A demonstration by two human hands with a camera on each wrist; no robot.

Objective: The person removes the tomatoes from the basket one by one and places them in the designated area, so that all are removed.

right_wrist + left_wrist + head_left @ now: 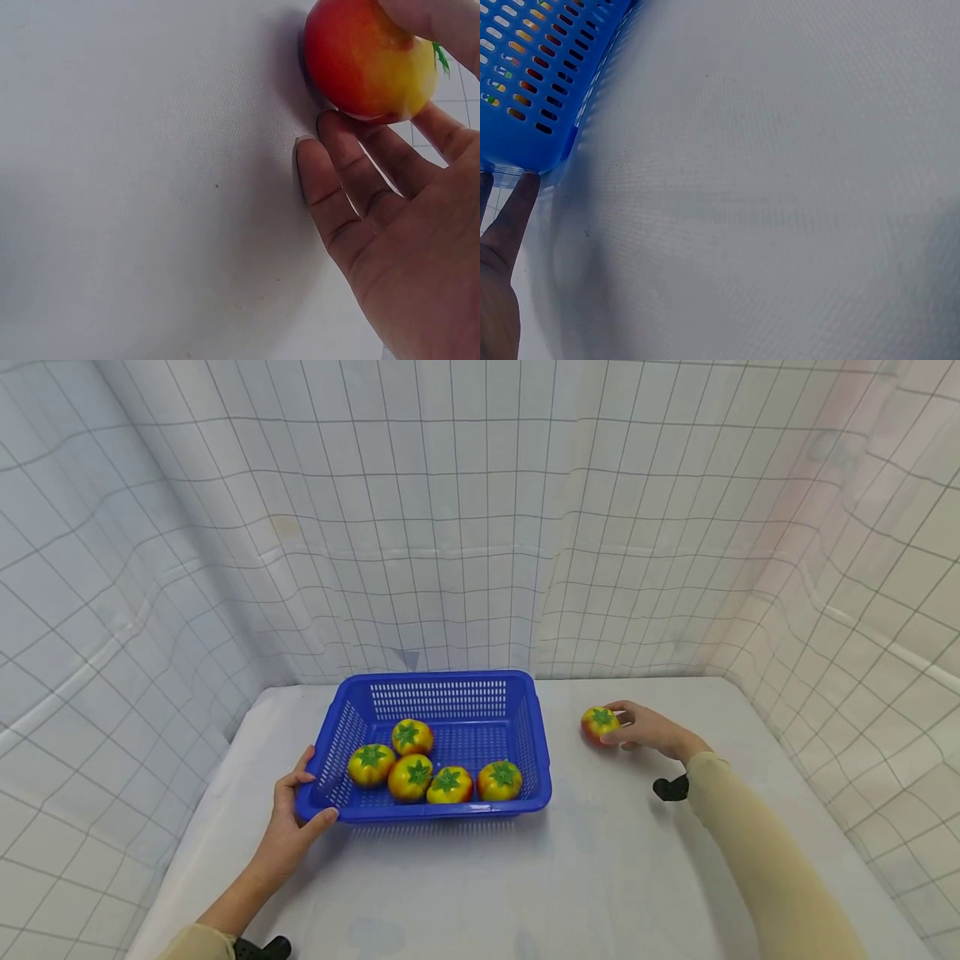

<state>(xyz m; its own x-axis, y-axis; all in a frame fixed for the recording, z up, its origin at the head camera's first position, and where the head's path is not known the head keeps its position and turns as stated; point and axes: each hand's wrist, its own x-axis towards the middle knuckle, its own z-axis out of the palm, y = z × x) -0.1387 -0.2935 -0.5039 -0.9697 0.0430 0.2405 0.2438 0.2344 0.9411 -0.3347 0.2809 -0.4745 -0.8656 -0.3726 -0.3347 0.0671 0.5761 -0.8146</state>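
Note:
A blue plastic basket point(471, 813) with slotted walls stands on the table, several red-and-yellow tomatoes point(410, 777) with green star-shaped tops inside it. My left hand point(288, 822) holds the basket's near left corner, thumb at the front rim and fingers along the left side. In the left wrist view only part of that hand point(502, 262) shows, its fingertips against the basket point(532, 142). To the right of the basket, my right hand point(651, 732) grips another tomato point(597, 725) between thumb and fingers. The right wrist view shows this tomato point(367, 67) close to the white surface.
A white cloth covers the table point(480, 885). Grid-patterned white curtains point(457, 527) stand behind and on both sides. A black strap piece point(670, 789) sits by the right wrist, with a similar one point(262, 948) by the left.

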